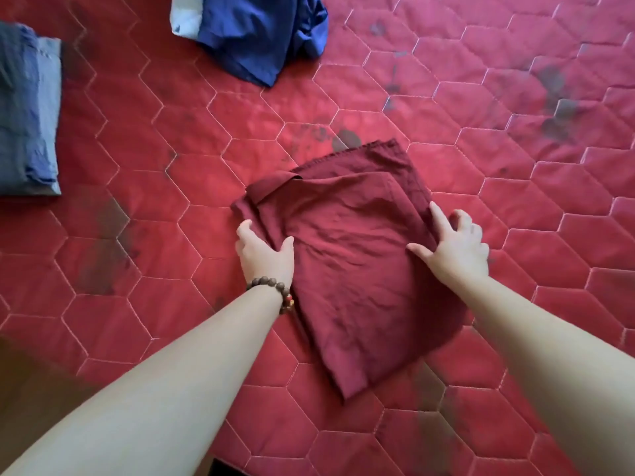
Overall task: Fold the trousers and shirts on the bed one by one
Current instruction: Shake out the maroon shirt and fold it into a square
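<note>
— Where, the maroon shirt (350, 255)?

— Dead centre on the red quilted bed (515, 207), folded into a rough rectangle, long axis running from 11 to 5 o'clock.

— And the hands?

— Well apart, one on each side edge. Left hand (263, 252), at 9 o'clock of the shirt, gripping the edge with thumb on top and fingers tucked beneath. Beaded bracelet (275, 293) on that wrist. Right hand (453, 247), at 3 o'clock, fingers spread, thumb and forefinger pressing the cloth.

— Anything else around?

— Crumpled blue garment (261, 36) at 12 o'clock, lying loose. Folded grey-blue stack (27, 111) at 10 o'clock, near the frame's left edge.
</note>
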Available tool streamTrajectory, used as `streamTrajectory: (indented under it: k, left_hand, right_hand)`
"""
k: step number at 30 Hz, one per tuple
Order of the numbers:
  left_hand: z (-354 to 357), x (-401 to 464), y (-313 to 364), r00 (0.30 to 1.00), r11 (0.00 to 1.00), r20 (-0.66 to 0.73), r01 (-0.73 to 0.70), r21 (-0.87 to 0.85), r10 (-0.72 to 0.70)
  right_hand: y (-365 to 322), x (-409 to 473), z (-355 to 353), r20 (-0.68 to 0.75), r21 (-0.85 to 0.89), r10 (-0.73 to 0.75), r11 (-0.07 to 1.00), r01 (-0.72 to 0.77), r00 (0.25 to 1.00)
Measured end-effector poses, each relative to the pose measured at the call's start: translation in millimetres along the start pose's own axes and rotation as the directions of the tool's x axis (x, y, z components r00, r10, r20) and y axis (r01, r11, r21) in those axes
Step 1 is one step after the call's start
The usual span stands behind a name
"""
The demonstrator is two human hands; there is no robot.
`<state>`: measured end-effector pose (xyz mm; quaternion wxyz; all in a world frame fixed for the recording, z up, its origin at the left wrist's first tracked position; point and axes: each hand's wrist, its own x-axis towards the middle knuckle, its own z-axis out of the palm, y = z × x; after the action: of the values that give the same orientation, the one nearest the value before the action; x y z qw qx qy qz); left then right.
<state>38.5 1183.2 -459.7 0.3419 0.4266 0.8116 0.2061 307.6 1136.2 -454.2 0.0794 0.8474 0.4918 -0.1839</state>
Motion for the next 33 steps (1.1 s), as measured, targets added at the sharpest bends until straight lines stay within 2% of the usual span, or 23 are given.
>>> streamTrajectory:
  k: [2,5,10,13,14,16,18,19,20,21,23,24,27,30,32,33]
  left_hand:
    - [4,7,1,0.998,0.998,0.058,-0.031,-0.057,0.034]
    - [3,23,5,0.989,0.995,0.111,-0.100,-0.006,0.100]
    - [-13,59,30,0.929,0.941,0.189,-0.334,0.050,0.319]
    - [-19,62,39,0.912,0.889,0.179,-0.403,0.217,0.370]
    - [-20,57,39,0.896,0.841,0.171,-0.444,0.310,0.409]
    - [-19,42,33,0.809,0.704,0.203,-0.582,0.406,0.551]
    - [-10,29,21,0.633,0.514,0.346,-0.769,0.380,0.692]
    - [-3,24,14,0.528,0.391,0.448,-0.844,0.366,0.721]
    - [4,22,7,0.448,0.277,0.548,-0.887,0.369,0.706]
    - [11,22,1,0.412,0.195,0.625,-0.901,0.388,0.662]
    - [23,29,-8,0.440,0.137,0.673,-0.880,0.454,0.594]
    - [26,35,-12,0.458,0.124,0.663,-0.865,0.487,0.593]
    - [20,52,-20,0.458,0.099,0.635,-0.851,0.516,0.622]
    - [3,61,-34,0.480,0.125,0.622,-0.842,0.525,0.619]
    - [-8,56,-41,0.513,0.165,0.570,-0.818,0.551,0.641]
    - [-12,50,-43,0.509,0.178,0.550,-0.820,0.545,0.662]
  right_hand:
    - [2,9,1,0.035,0.032,-0.041,0.999,0.040,0.999]
    - [-4,1,3,0.092,0.156,-0.055,0.987,0.040,0.994]
    - [-19,-50,26,0.132,0.215,0.001,0.976,-0.030,0.991]
    - [-29,-84,37,0.184,0.209,0.049,0.974,-0.088,0.982]
    - [-30,-92,38,0.137,0.186,0.097,0.975,-0.122,0.986]
    - [-36,-98,37,-0.074,0.142,0.115,0.984,-0.103,0.991]
    - [-50,-92,38,-0.305,0.145,-0.045,0.985,0.093,0.951]
    - [-61,-86,40,-0.357,0.132,-0.165,0.966,0.224,0.920]
    - [-74,-80,44,-0.350,0.106,-0.292,0.932,0.348,0.890]
    - [-85,-72,48,-0.304,0.072,-0.411,0.890,0.451,0.859]
    - [-96,-52,58,-0.168,-0.012,-0.557,0.826,0.564,0.813]
    - [-94,-41,62,-0.119,-0.061,-0.568,0.823,0.565,0.814]
    - [-66,-16,64,-0.126,-0.173,-0.443,0.891,0.420,0.888]
    - [-35,-18,62,-0.164,-0.174,-0.287,0.950,0.258,0.944]
    - [-30,-32,63,-0.214,-0.132,-0.221,0.972,0.196,0.951]
    - [-33,-44,65,-0.235,-0.112,-0.237,0.970,0.216,0.943]
